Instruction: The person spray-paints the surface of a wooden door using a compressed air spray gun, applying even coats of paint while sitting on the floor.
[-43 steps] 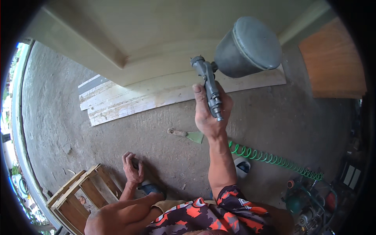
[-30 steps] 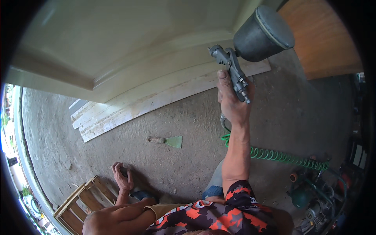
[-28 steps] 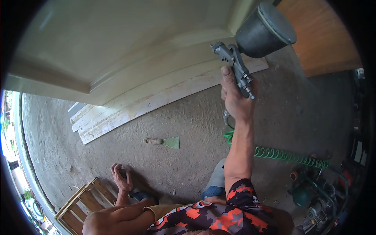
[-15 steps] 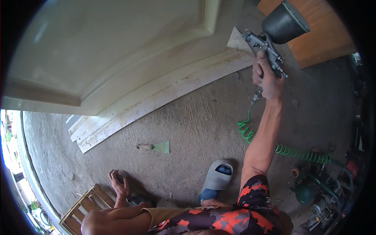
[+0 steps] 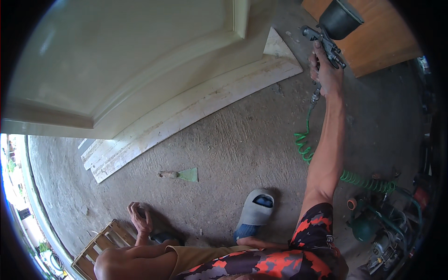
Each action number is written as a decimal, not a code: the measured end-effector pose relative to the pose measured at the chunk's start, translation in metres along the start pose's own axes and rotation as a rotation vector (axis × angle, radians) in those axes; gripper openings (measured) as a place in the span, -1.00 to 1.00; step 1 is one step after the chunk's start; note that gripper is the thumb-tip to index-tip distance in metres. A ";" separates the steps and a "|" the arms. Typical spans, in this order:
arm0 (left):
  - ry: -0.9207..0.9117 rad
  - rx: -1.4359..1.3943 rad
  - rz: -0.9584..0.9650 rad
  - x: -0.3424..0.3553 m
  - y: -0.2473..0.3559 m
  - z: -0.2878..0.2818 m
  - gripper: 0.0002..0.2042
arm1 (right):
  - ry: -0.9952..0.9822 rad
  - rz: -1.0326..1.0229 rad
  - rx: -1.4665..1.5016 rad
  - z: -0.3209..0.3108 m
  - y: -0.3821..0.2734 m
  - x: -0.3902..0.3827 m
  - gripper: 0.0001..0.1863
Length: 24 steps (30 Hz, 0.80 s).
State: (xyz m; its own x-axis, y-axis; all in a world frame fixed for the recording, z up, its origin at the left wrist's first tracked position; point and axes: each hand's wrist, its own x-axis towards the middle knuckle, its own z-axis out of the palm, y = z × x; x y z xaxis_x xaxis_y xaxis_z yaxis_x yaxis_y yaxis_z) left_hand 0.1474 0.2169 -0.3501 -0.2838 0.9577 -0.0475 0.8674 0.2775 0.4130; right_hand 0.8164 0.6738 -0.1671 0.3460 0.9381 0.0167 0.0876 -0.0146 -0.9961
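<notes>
My right hand is raised at the upper right, gripping a metal spray gun with a dark cup on top. A green coiled air hose hangs from the gun's base and runs down to the floor at the right. The gun sits just right of a large cream-painted door panel that fills the upper left. My left hand rests low at the lower left, fingers curled, close to the concrete floor; whether it holds anything I cannot tell.
White-stained boards lie under the panel. A green-bladed scraper lies on the concrete. A grey sandal is on my foot. A wooden crate stands lower left, a brown wooden board upper right, a compressor lower right.
My right hand has carried the spray gun rightward and farther away, past the panel's right edge. The view has shifted, bringing my sandal into sight. My left hand stays low.
</notes>
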 end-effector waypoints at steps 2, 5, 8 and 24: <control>0.004 -0.020 0.006 0.000 -0.001 -0.001 -0.49 | 0.050 0.001 -0.013 0.005 -0.002 -0.004 -0.59; 0.014 -0.011 0.024 0.001 0.003 -0.003 -0.48 | 0.039 -0.005 -0.032 0.010 0.000 -0.018 -0.57; 0.011 -0.053 0.015 0.001 0.008 -0.006 -0.48 | -0.018 -0.027 -0.054 0.026 0.005 -0.042 -0.54; 0.038 -0.193 0.062 0.000 -0.001 -0.011 -0.57 | -0.065 -0.200 0.019 0.236 0.015 -0.202 -0.57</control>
State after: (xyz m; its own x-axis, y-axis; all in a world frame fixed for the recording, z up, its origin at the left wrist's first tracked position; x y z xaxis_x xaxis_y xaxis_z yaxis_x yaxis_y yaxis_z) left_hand 0.1421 0.2154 -0.3405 -0.2510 0.9679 0.0158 0.7903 0.1954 0.5807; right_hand 0.5275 0.5657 -0.2057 0.2627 0.9420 0.2089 0.1307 0.1798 -0.9750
